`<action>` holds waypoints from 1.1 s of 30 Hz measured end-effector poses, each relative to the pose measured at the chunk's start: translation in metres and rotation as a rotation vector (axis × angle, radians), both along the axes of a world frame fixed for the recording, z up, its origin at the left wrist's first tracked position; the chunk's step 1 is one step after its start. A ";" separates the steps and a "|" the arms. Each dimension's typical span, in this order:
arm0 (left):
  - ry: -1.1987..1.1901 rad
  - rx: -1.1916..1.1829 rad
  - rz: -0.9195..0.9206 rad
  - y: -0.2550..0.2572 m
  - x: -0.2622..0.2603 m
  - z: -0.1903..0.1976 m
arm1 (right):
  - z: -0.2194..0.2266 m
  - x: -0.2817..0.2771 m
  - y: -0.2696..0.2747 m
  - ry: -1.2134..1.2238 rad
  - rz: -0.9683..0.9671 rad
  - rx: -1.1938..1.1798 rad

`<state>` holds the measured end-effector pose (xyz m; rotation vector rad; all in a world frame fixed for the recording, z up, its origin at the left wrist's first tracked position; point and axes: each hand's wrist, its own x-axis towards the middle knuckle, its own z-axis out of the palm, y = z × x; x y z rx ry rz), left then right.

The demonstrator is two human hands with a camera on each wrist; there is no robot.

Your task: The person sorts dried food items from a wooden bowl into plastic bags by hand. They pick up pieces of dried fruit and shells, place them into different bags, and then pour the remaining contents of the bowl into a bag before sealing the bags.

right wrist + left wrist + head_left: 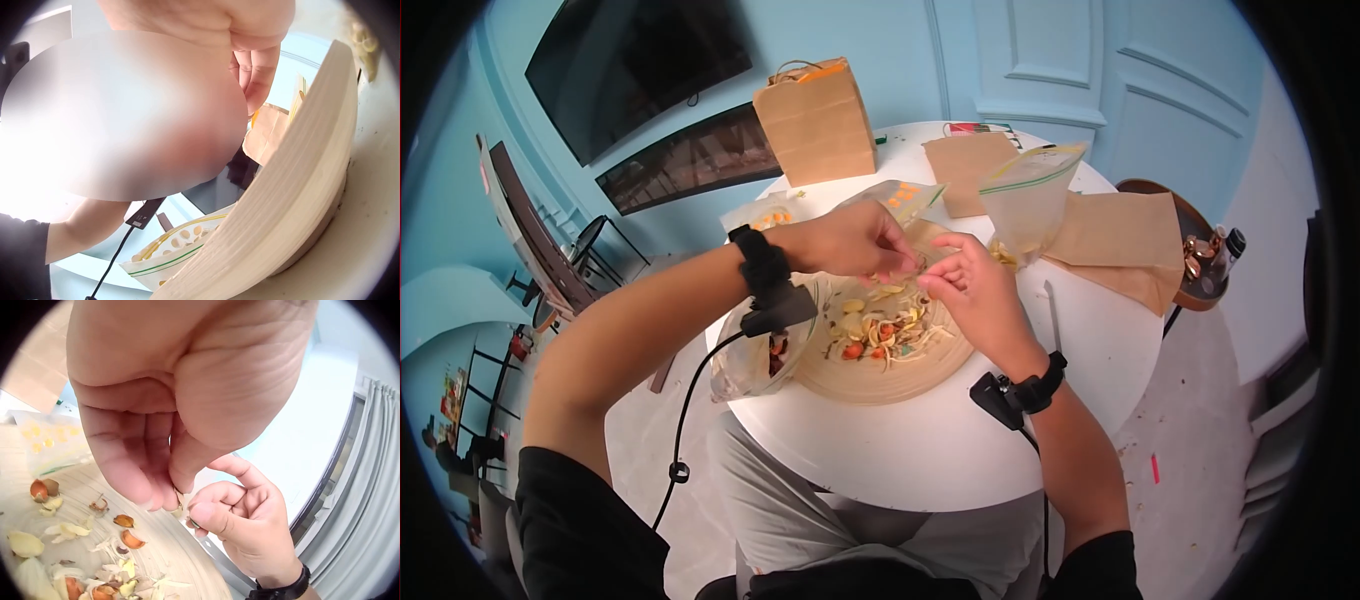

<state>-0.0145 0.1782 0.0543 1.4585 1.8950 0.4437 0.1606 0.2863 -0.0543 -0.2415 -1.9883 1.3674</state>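
Over a round wooden plate [850,388], both hands meet with their fingertips close together. My left hand [855,240] pinches a small pale-brown dried piece [179,501] between thumb and fingers. Just beside it, my right hand [972,290] has thumb and forefinger together on a tiny dark-green bit [195,523]. Below them on the plate lie loose dried bits [885,335]: orange-red pieces, pale yellow petals and thin whitish shreds. The right wrist view shows the plate's edge [294,169], and a blurred patch covers much of that view.
A clear bag [735,375] with dark and red pieces stands left of the plate. Behind are zip bags [905,197], a tall paper bag [815,120] and an upright zip bag [1030,195]. Flat brown paper [1125,240] and a thin metallic tool [1053,312] lie at the right.
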 end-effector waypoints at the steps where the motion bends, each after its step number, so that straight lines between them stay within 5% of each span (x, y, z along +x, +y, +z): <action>1: 0.024 -0.008 0.011 -0.005 -0.002 0.003 | 0.000 0.000 0.001 0.002 -0.004 -0.013; 6: 0.425 -0.042 -0.219 -0.041 -0.014 0.025 | -0.002 0.000 0.004 -0.045 -0.041 0.052; 17: 0.849 -0.211 -0.236 -0.078 0.005 0.025 | -0.010 -0.001 0.001 -0.051 -0.030 0.185; 23: 1.025 0.149 -0.272 -0.104 -0.005 0.006 | -0.010 0.001 0.003 -0.115 -0.033 0.271; 27: 0.986 -0.051 0.082 -0.123 -0.011 0.012 | -0.012 0.003 0.005 -0.182 -0.033 0.373; 33: 0.827 -0.098 0.469 -0.153 -0.096 0.054 | -0.013 0.003 0.006 -0.194 -0.022 0.396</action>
